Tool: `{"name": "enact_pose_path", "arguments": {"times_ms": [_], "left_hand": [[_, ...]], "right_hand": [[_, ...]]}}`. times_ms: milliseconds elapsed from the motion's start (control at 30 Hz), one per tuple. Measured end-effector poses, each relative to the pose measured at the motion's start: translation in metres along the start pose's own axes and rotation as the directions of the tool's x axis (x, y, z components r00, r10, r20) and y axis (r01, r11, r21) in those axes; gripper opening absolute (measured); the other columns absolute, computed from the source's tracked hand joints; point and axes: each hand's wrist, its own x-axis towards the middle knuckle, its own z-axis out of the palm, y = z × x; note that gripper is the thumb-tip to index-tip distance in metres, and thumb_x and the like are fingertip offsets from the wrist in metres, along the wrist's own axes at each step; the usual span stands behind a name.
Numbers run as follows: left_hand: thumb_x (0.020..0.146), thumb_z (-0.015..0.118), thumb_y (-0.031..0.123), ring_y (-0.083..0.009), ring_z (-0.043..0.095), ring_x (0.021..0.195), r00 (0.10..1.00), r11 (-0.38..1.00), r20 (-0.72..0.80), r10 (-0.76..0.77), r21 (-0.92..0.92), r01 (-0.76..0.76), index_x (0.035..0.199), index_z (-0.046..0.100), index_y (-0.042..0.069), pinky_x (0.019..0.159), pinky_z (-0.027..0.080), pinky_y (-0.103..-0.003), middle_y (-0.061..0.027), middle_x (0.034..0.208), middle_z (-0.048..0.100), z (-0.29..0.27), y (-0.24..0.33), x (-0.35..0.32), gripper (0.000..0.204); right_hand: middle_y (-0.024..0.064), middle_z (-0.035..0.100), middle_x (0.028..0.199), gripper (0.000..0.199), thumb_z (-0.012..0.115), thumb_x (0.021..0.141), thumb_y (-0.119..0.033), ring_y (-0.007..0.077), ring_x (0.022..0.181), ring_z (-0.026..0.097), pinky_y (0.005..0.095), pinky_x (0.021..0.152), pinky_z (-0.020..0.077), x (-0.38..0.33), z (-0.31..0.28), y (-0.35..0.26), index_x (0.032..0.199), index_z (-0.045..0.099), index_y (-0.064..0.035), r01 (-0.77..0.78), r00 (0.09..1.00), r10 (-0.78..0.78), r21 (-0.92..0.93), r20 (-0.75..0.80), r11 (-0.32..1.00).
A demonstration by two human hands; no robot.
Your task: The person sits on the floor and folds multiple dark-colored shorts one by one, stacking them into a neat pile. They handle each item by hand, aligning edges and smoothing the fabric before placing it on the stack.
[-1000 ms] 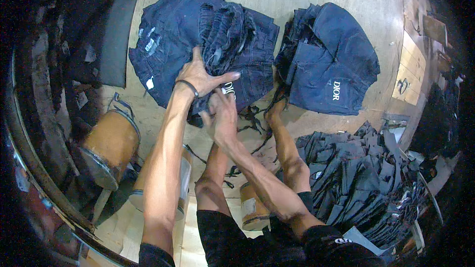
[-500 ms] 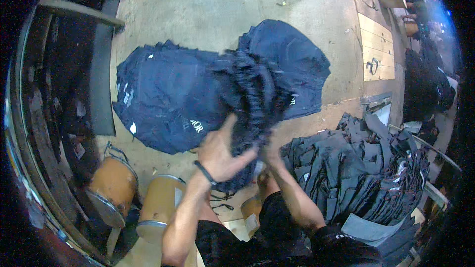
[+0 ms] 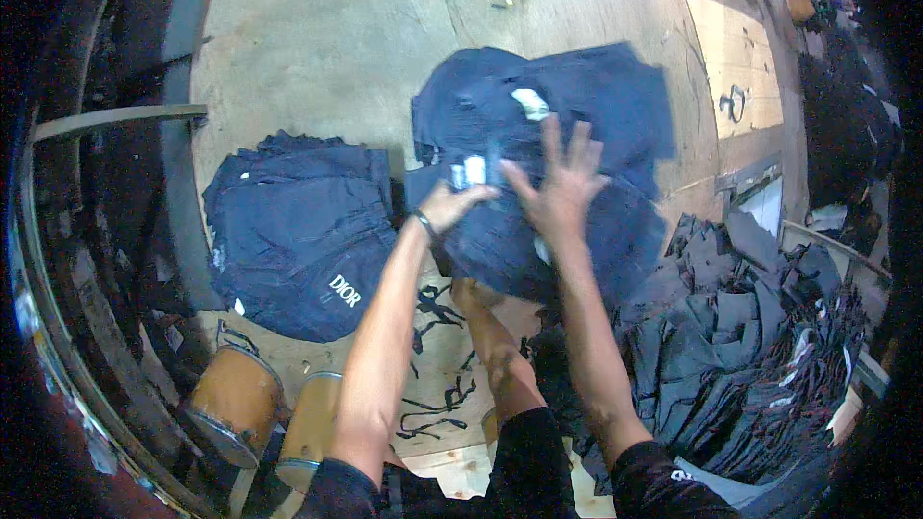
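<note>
A dark navy pair of shorts with small white tags lies spread and blurred on the wooden surface ahead of me. My right hand rests over it, palm down, with the fingers spread. At the cloth's left edge, beside the white tags, is my left hand, a dark band on its wrist; the thumb points right and the other fingers look curled into the fabric. To the left sits a stack of folded navy shorts with white lettering on the top piece. Neither hand touches that stack.
A large heap of dark grey garments lies at my right. Two brown drums stand at the lower left. Black cords lie near my legs. A pale board is set at the far right, with small dark scissors on it.
The bunched dark cloth between my hands is now laid out flat on the right. My right hand has moved up and opened. My view has shifted, and the left stack shows uncovered.
</note>
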Motion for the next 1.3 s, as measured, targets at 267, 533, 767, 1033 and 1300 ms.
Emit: {"name": "enact_pose_path", "arguments": {"times_ms": [267, 533, 767, 1033, 1300], "left_hand": [[0.092, 0.068, 0.025, -0.0443, 0.025, 0.153, 0.58, 0.322, -0.219, 0.784, 0.943, -0.08, 0.156, 0.045, 0.021, 0.122, 0.016, -0.067, -0.0223, 0.165, 0.03, 0.068, -0.042, 0.041, 0.068], [0.076, 0.068, 0.08, -0.0454, -0.004, 0.159, 0.915, 0.276, -0.303, 0.266, 0.934, 0.229, 0.167, 0.02, 0.03, 0.112, 0.003, -0.084, -0.0198, 0.174, -0.001, 0.053, -0.065, 0.123, 0.115], [0.082, 0.067, 0.072, -0.0408, 0.001, 0.16, 0.901, 0.174, -0.166, 0.401, 0.979, 0.103, 0.168, 0.016, 0.03, 0.116, 0.006, -0.08, -0.0189, 0.174, 0.003, 0.05, -0.06, 0.078, 0.108], [0.094, 0.066, 0.045, -0.0407, 0.015, 0.158, 0.966, 0.316, -0.215, -0.142, 0.915, 0.25, 0.16, 0.038, 0.025, 0.121, 0.015, -0.071, -0.0181, 0.173, 0.01, 0.042, -0.167, -0.115, 0.075], [0.094, 0.067, 0.043, -0.0454, 0.045, 0.138, 0.868, 0.583, -0.465, -0.177, 0.661, 0.473, 0.135, 0.061, 0.013, 0.112, 0.041, -0.056, -0.0216, 0.156, 0.04, -0.041, -0.223, -0.236, 0.051]], "right_hand": [[0.0264, 0.022, 0.168, 0.082, 0.066, 0.093, -0.06, 0.0527, 0.155, 0.012, 0.0825, 0.112, 0.0176, 0.019, 0.125, 0.056, 0.163, 0.031, -0.0341, 0.015, 0.968, -0.123, 0.443, 0.217, 0.896], [0.0158, 0.006, 0.174, 0.08, 0.055, 0.094, -0.07, 0.0478, 0.158, 0.002, 0.088, 0.108, 0.0027, 0.036, 0.177, 0.16, 0.163, 0.028, -0.0402, -0.011, 0.998, 0.019, -0.111, 0.068, 0.994], [0.0174, 0.01, 0.174, 0.08, 0.055, 0.097, -0.065, 0.0473, 0.158, 0.006, 0.0822, 0.114, 0.005, 0.012, 0.156, 0.167, 0.165, 0.026, -0.0342, 0.052, 0.999, -0.051, -0.107, 0.008, 0.993], [0.0245, 0.017, 0.17, 0.076, 0.062, 0.096, -0.041, 0.048, 0.156, 0.015, 0.0776, 0.116, 0.015, -0.128, 0.116, 0.119, 0.163, 0.032, -0.0211, -0.084, 0.852, 0.216, -0.282, 0.477, 0.956], [0.0239, 0.064, 0.132, 0.04, 0.075, 0.09, -0.018, 0.0377, 0.128, 0.058, 0.0476, 0.11, 0.044, -0.211, 0.178, -0.058, 0.123, 0.065, 0.0041, 0.056, 0.848, -0.366, 0.622, 0.383, 0.781]]}}
